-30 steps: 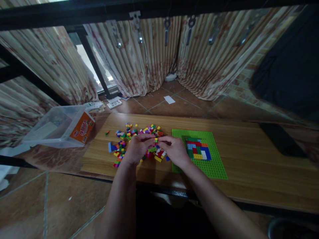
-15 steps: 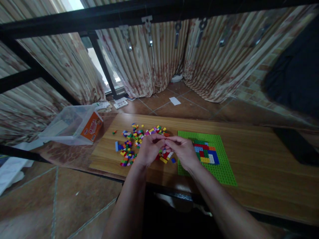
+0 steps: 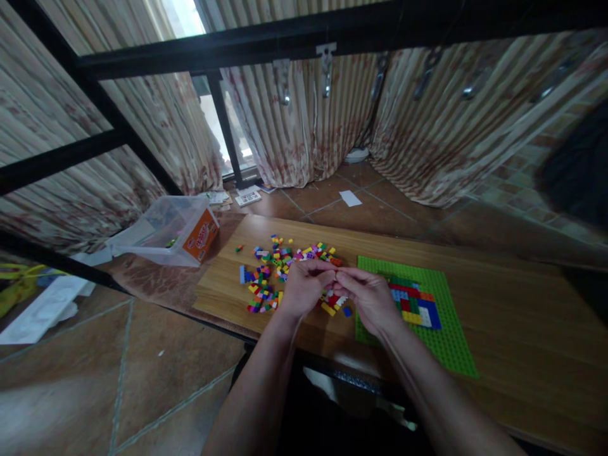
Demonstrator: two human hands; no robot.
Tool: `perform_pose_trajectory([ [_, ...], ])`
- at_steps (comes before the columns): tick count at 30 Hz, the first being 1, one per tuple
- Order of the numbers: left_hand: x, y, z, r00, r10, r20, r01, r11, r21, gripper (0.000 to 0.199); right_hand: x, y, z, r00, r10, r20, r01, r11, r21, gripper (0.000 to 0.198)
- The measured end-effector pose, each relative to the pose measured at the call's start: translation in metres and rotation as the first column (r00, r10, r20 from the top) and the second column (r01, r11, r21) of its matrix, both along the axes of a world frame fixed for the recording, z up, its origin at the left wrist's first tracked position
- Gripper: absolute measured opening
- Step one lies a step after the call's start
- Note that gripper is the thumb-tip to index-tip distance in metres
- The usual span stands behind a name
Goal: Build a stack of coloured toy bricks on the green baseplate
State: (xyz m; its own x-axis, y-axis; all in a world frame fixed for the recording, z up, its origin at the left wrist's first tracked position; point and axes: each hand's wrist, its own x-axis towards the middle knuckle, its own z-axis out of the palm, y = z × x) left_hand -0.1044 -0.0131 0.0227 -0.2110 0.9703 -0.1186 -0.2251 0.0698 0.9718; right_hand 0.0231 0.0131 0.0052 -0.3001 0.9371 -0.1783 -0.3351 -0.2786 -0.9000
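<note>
2 bare hands meet in front of us, fingertip to fingertip, above the right part of a spread of loose bricks (image 3: 266,296) on a wooden tabletop (image 3: 517,335). Our left hand (image 3: 301,292) curls inward with its thumb and fingers drawn narrow; our right hand (image 3: 375,303) comes from the other side in a similar pinch, and the 2 sets of tips seem to touch. The fingers hide whatever may lie between them, so we cannot tell whether either grips a brick or how tightly they close. Around and beyond our left hand we see many small bricks in red, yellow, green, blue, orange, pink and white, and 1 light-blue brick (image 3: 242,273) stands at the left edge of the spread. Just below our right hand, 1 blue brick (image 3: 348,311) lies near the green baseplate (image 3: 456,348). Our right hand and forearm cover part of that baseplate's left side. On it, to the right of our right hand, sits a low brick build (image 3: 412,305) with green, red, light-blue, yellow, white, blue and orange parts. Left of the tabletop we find a clear plastic box (image 3: 152,253) with an orange label (image 3: 201,236). Beyond the tabletop, striped curtains (image 3: 294,133) hang over the tiled floor (image 3: 313,201).
</note>
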Motion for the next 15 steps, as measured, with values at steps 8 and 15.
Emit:
perform_pose_trajectory([
  [8, -0.0021, -0.0024, 0.0008, 1.000, 0.023, 0.020, -0.023, 0.999, 0.023, 0.012, -0.0050, -0.0007, -0.0044, 1.000, -0.020, 0.010, 0.020, 0.999, 0.039, 0.027],
  [15, -0.0028, -0.0032, -0.0008, 0.998, 0.028, 0.063, -0.030, 0.999, 0.036, 0.014, -0.0068, -0.0030, -0.0072, 0.999, -0.030, 0.030, 0.028, 0.997, 0.067, 0.027],
])
